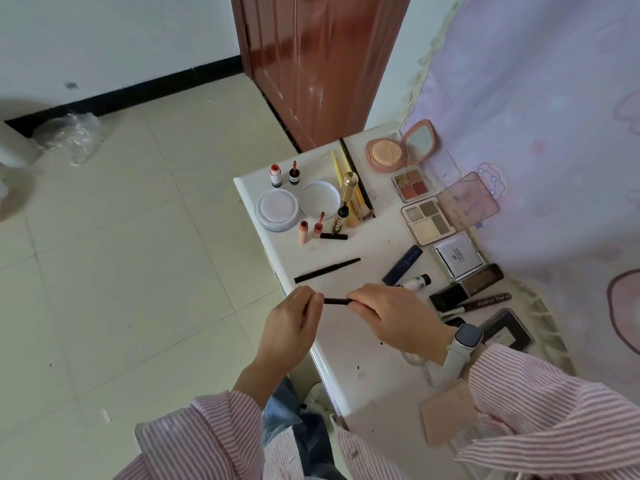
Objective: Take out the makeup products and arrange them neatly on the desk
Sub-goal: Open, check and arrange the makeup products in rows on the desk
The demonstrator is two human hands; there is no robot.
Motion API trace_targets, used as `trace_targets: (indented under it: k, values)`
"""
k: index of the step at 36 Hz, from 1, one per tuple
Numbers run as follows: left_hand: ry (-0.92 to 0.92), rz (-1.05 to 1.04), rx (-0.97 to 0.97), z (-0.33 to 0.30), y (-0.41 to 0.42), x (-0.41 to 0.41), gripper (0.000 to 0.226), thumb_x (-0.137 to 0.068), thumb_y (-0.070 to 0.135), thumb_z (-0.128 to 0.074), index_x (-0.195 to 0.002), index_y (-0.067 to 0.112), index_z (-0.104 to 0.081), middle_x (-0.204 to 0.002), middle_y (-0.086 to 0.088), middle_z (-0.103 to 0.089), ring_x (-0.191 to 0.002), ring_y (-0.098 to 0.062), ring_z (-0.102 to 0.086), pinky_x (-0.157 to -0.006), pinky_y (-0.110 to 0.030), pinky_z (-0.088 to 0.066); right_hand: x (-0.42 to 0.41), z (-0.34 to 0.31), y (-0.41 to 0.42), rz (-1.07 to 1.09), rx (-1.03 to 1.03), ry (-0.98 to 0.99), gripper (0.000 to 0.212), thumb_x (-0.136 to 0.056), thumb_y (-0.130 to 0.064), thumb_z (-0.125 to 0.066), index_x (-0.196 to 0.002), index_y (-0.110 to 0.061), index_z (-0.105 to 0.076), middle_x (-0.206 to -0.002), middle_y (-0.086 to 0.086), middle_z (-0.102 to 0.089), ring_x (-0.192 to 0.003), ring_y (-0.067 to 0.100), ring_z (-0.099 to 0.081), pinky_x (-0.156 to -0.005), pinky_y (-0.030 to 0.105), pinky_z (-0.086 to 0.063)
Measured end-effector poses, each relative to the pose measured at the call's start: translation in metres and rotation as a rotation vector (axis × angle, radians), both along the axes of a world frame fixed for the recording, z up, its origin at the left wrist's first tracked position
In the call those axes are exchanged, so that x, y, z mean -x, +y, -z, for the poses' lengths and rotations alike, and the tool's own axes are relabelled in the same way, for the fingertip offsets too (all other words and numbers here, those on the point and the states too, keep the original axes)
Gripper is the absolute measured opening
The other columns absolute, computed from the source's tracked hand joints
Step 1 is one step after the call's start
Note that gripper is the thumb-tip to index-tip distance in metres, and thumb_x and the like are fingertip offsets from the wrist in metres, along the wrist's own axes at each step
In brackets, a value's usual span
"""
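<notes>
Both hands hold a thin dark makeup pencil [336, 301] above the near left edge of the white desk [349, 355]. My left hand [294, 322] pinches its left end and my right hand [398, 317] grips its right end. A black pen [327, 270] lies just beyond them. Farther back stand small lip-colour bottles [284, 174], two round white powder cases [298, 204], a gold tube [349, 185] and long pencils [349, 174]. Along the right lie an open peach compact [398, 150], two eyeshadow palettes [427, 211], a white box [457, 259], a blue tube [403, 265] and dark cases [467, 285].
A pink flat case [446, 414] lies near my right sleeve at the desk's near end. A lilac patterned cloth [536, 133] hangs along the desk's right side. A brown door [318, 57] stands behind the desk. Tiled floor [138, 271] lies to the left.
</notes>
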State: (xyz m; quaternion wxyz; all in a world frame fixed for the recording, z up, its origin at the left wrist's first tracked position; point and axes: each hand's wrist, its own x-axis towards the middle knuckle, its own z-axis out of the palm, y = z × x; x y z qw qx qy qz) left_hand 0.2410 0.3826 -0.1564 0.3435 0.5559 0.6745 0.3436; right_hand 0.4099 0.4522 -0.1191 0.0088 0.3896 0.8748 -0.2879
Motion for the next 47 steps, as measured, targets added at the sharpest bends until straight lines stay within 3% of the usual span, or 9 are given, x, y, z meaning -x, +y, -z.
trace_targets:
  k: [6, 11, 20, 24, 31, 35, 39, 42, 47]
  values:
    - [-0.015, 0.150, 0.019, -0.004, -0.002, 0.006, 0.038, -0.093, 0.037, -0.035, -0.069, 0.010, -0.048, -0.052, 0.009, -0.034, -0.051, -0.011, -0.036, -0.048, -0.018, -0.029, -0.002, 0.002, -0.003, -0.026, -0.055, 0.041, 0.049, -0.091, -0.046, -0.024, -0.098, -0.019, -0.065, -0.069, -0.014, -0.046, -0.056, 0.008, -0.045, -0.050, 0.026, -0.040]
    - [0.083, 0.186, -0.011, 0.003, -0.006, 0.013, 0.035, -0.088, 0.049, -0.022, -0.074, 0.024, -0.042, -0.055, 0.012, -0.036, -0.050, -0.011, -0.038, -0.048, -0.016, -0.030, -0.002, 0.007, -0.005, -0.023, -0.065, 0.017, 0.049, -0.092, -0.053, -0.024, -0.103, -0.026, -0.064, -0.063, -0.009, -0.056, -0.051, 0.006, -0.043, -0.045, 0.027, -0.040]
    - [0.087, -0.038, 0.079, 0.016, -0.009, 0.018, 0.012, -0.093, 0.015, -0.053, -0.088, 0.011, -0.063, -0.077, 0.011, -0.055, -0.066, -0.004, -0.049, -0.060, -0.013, -0.036, -0.007, 0.000, 0.005, 0.022, 0.084, -0.240, 0.053, -0.097, -0.029, -0.037, -0.144, -0.021, -0.016, -0.116, 0.000, -0.046, -0.083, 0.011, -0.046, -0.070, 0.023, -0.038]
    - [0.140, -0.195, -0.001, 0.030, -0.011, 0.020, 0.009, -0.088, 0.015, -0.060, -0.086, 0.009, -0.067, -0.076, 0.008, -0.054, -0.067, -0.015, -0.053, -0.063, -0.033, -0.046, -0.012, 0.000, 0.010, 0.157, 0.009, -0.312, 0.055, -0.090, -0.004, -0.043, -0.140, -0.013, -0.022, -0.124, 0.009, -0.037, -0.103, 0.021, -0.042, -0.082, 0.028, -0.038]
    - [0.243, -0.251, -0.031, 0.043, -0.001, 0.009, 0.028, -0.084, 0.036, -0.052, -0.085, 0.014, -0.070, -0.079, 0.000, -0.060, -0.075, -0.021, -0.055, -0.067, -0.031, -0.038, -0.004, 0.003, -0.005, -0.004, -0.033, -0.311, 0.056, -0.090, 0.000, -0.035, -0.142, -0.015, -0.018, -0.124, 0.005, -0.046, -0.072, 0.012, -0.038, -0.059, 0.023, -0.038]
    - [0.312, -0.257, -0.055, 0.045, 0.010, 0.005, 0.018, -0.078, 0.030, -0.062, -0.083, 0.015, -0.071, -0.079, -0.001, -0.060, -0.075, -0.024, -0.054, -0.068, -0.031, -0.038, 0.004, 0.009, -0.013, -0.211, -0.251, -0.280, 0.046, -0.071, 0.002, -0.059, -0.116, -0.008, -0.057, -0.109, 0.005, -0.058, -0.058, 0.009, -0.034, -0.047, 0.010, -0.012]
    - [0.400, -0.220, -0.098, 0.048, 0.017, 0.002, 0.014, -0.074, 0.022, -0.075, -0.085, 0.014, -0.071, -0.079, -0.003, -0.060, -0.073, -0.025, -0.053, -0.067, -0.031, -0.038, 0.006, 0.035, -0.007, -0.348, -0.286, -0.144, 0.032, -0.068, 0.006, -0.052, -0.097, -0.003, -0.060, -0.099, 0.014, -0.061, -0.075, 0.022, -0.060, -0.063, 0.028, -0.053]
    - [0.419, -0.219, -0.102, 0.048, 0.018, 0.003, 0.019, -0.075, 0.023, -0.075, -0.090, 0.012, -0.070, -0.081, -0.004, -0.060, -0.075, -0.026, -0.054, -0.067, -0.035, -0.041, 0.010, 0.030, 0.002, -0.402, -0.379, -0.131, 0.034, -0.080, -0.002, -0.036, -0.100, -0.004, -0.063, -0.108, 0.014, -0.063, -0.099, 0.028, -0.062, -0.087, 0.039, -0.052]
    - [0.444, -0.221, -0.126, 0.047, 0.011, 0.006, 0.029, -0.079, 0.037, -0.059, -0.093, 0.013, -0.068, -0.088, -0.006, -0.060, -0.080, -0.026, -0.054, -0.070, -0.035, -0.041, 0.000, 0.028, -0.004, -0.322, -0.451, -0.183, 0.025, -0.079, -0.007, -0.044, -0.098, -0.012, -0.060, -0.104, 0.007, -0.061, -0.089, 0.023, -0.060, -0.071, 0.033, -0.049]
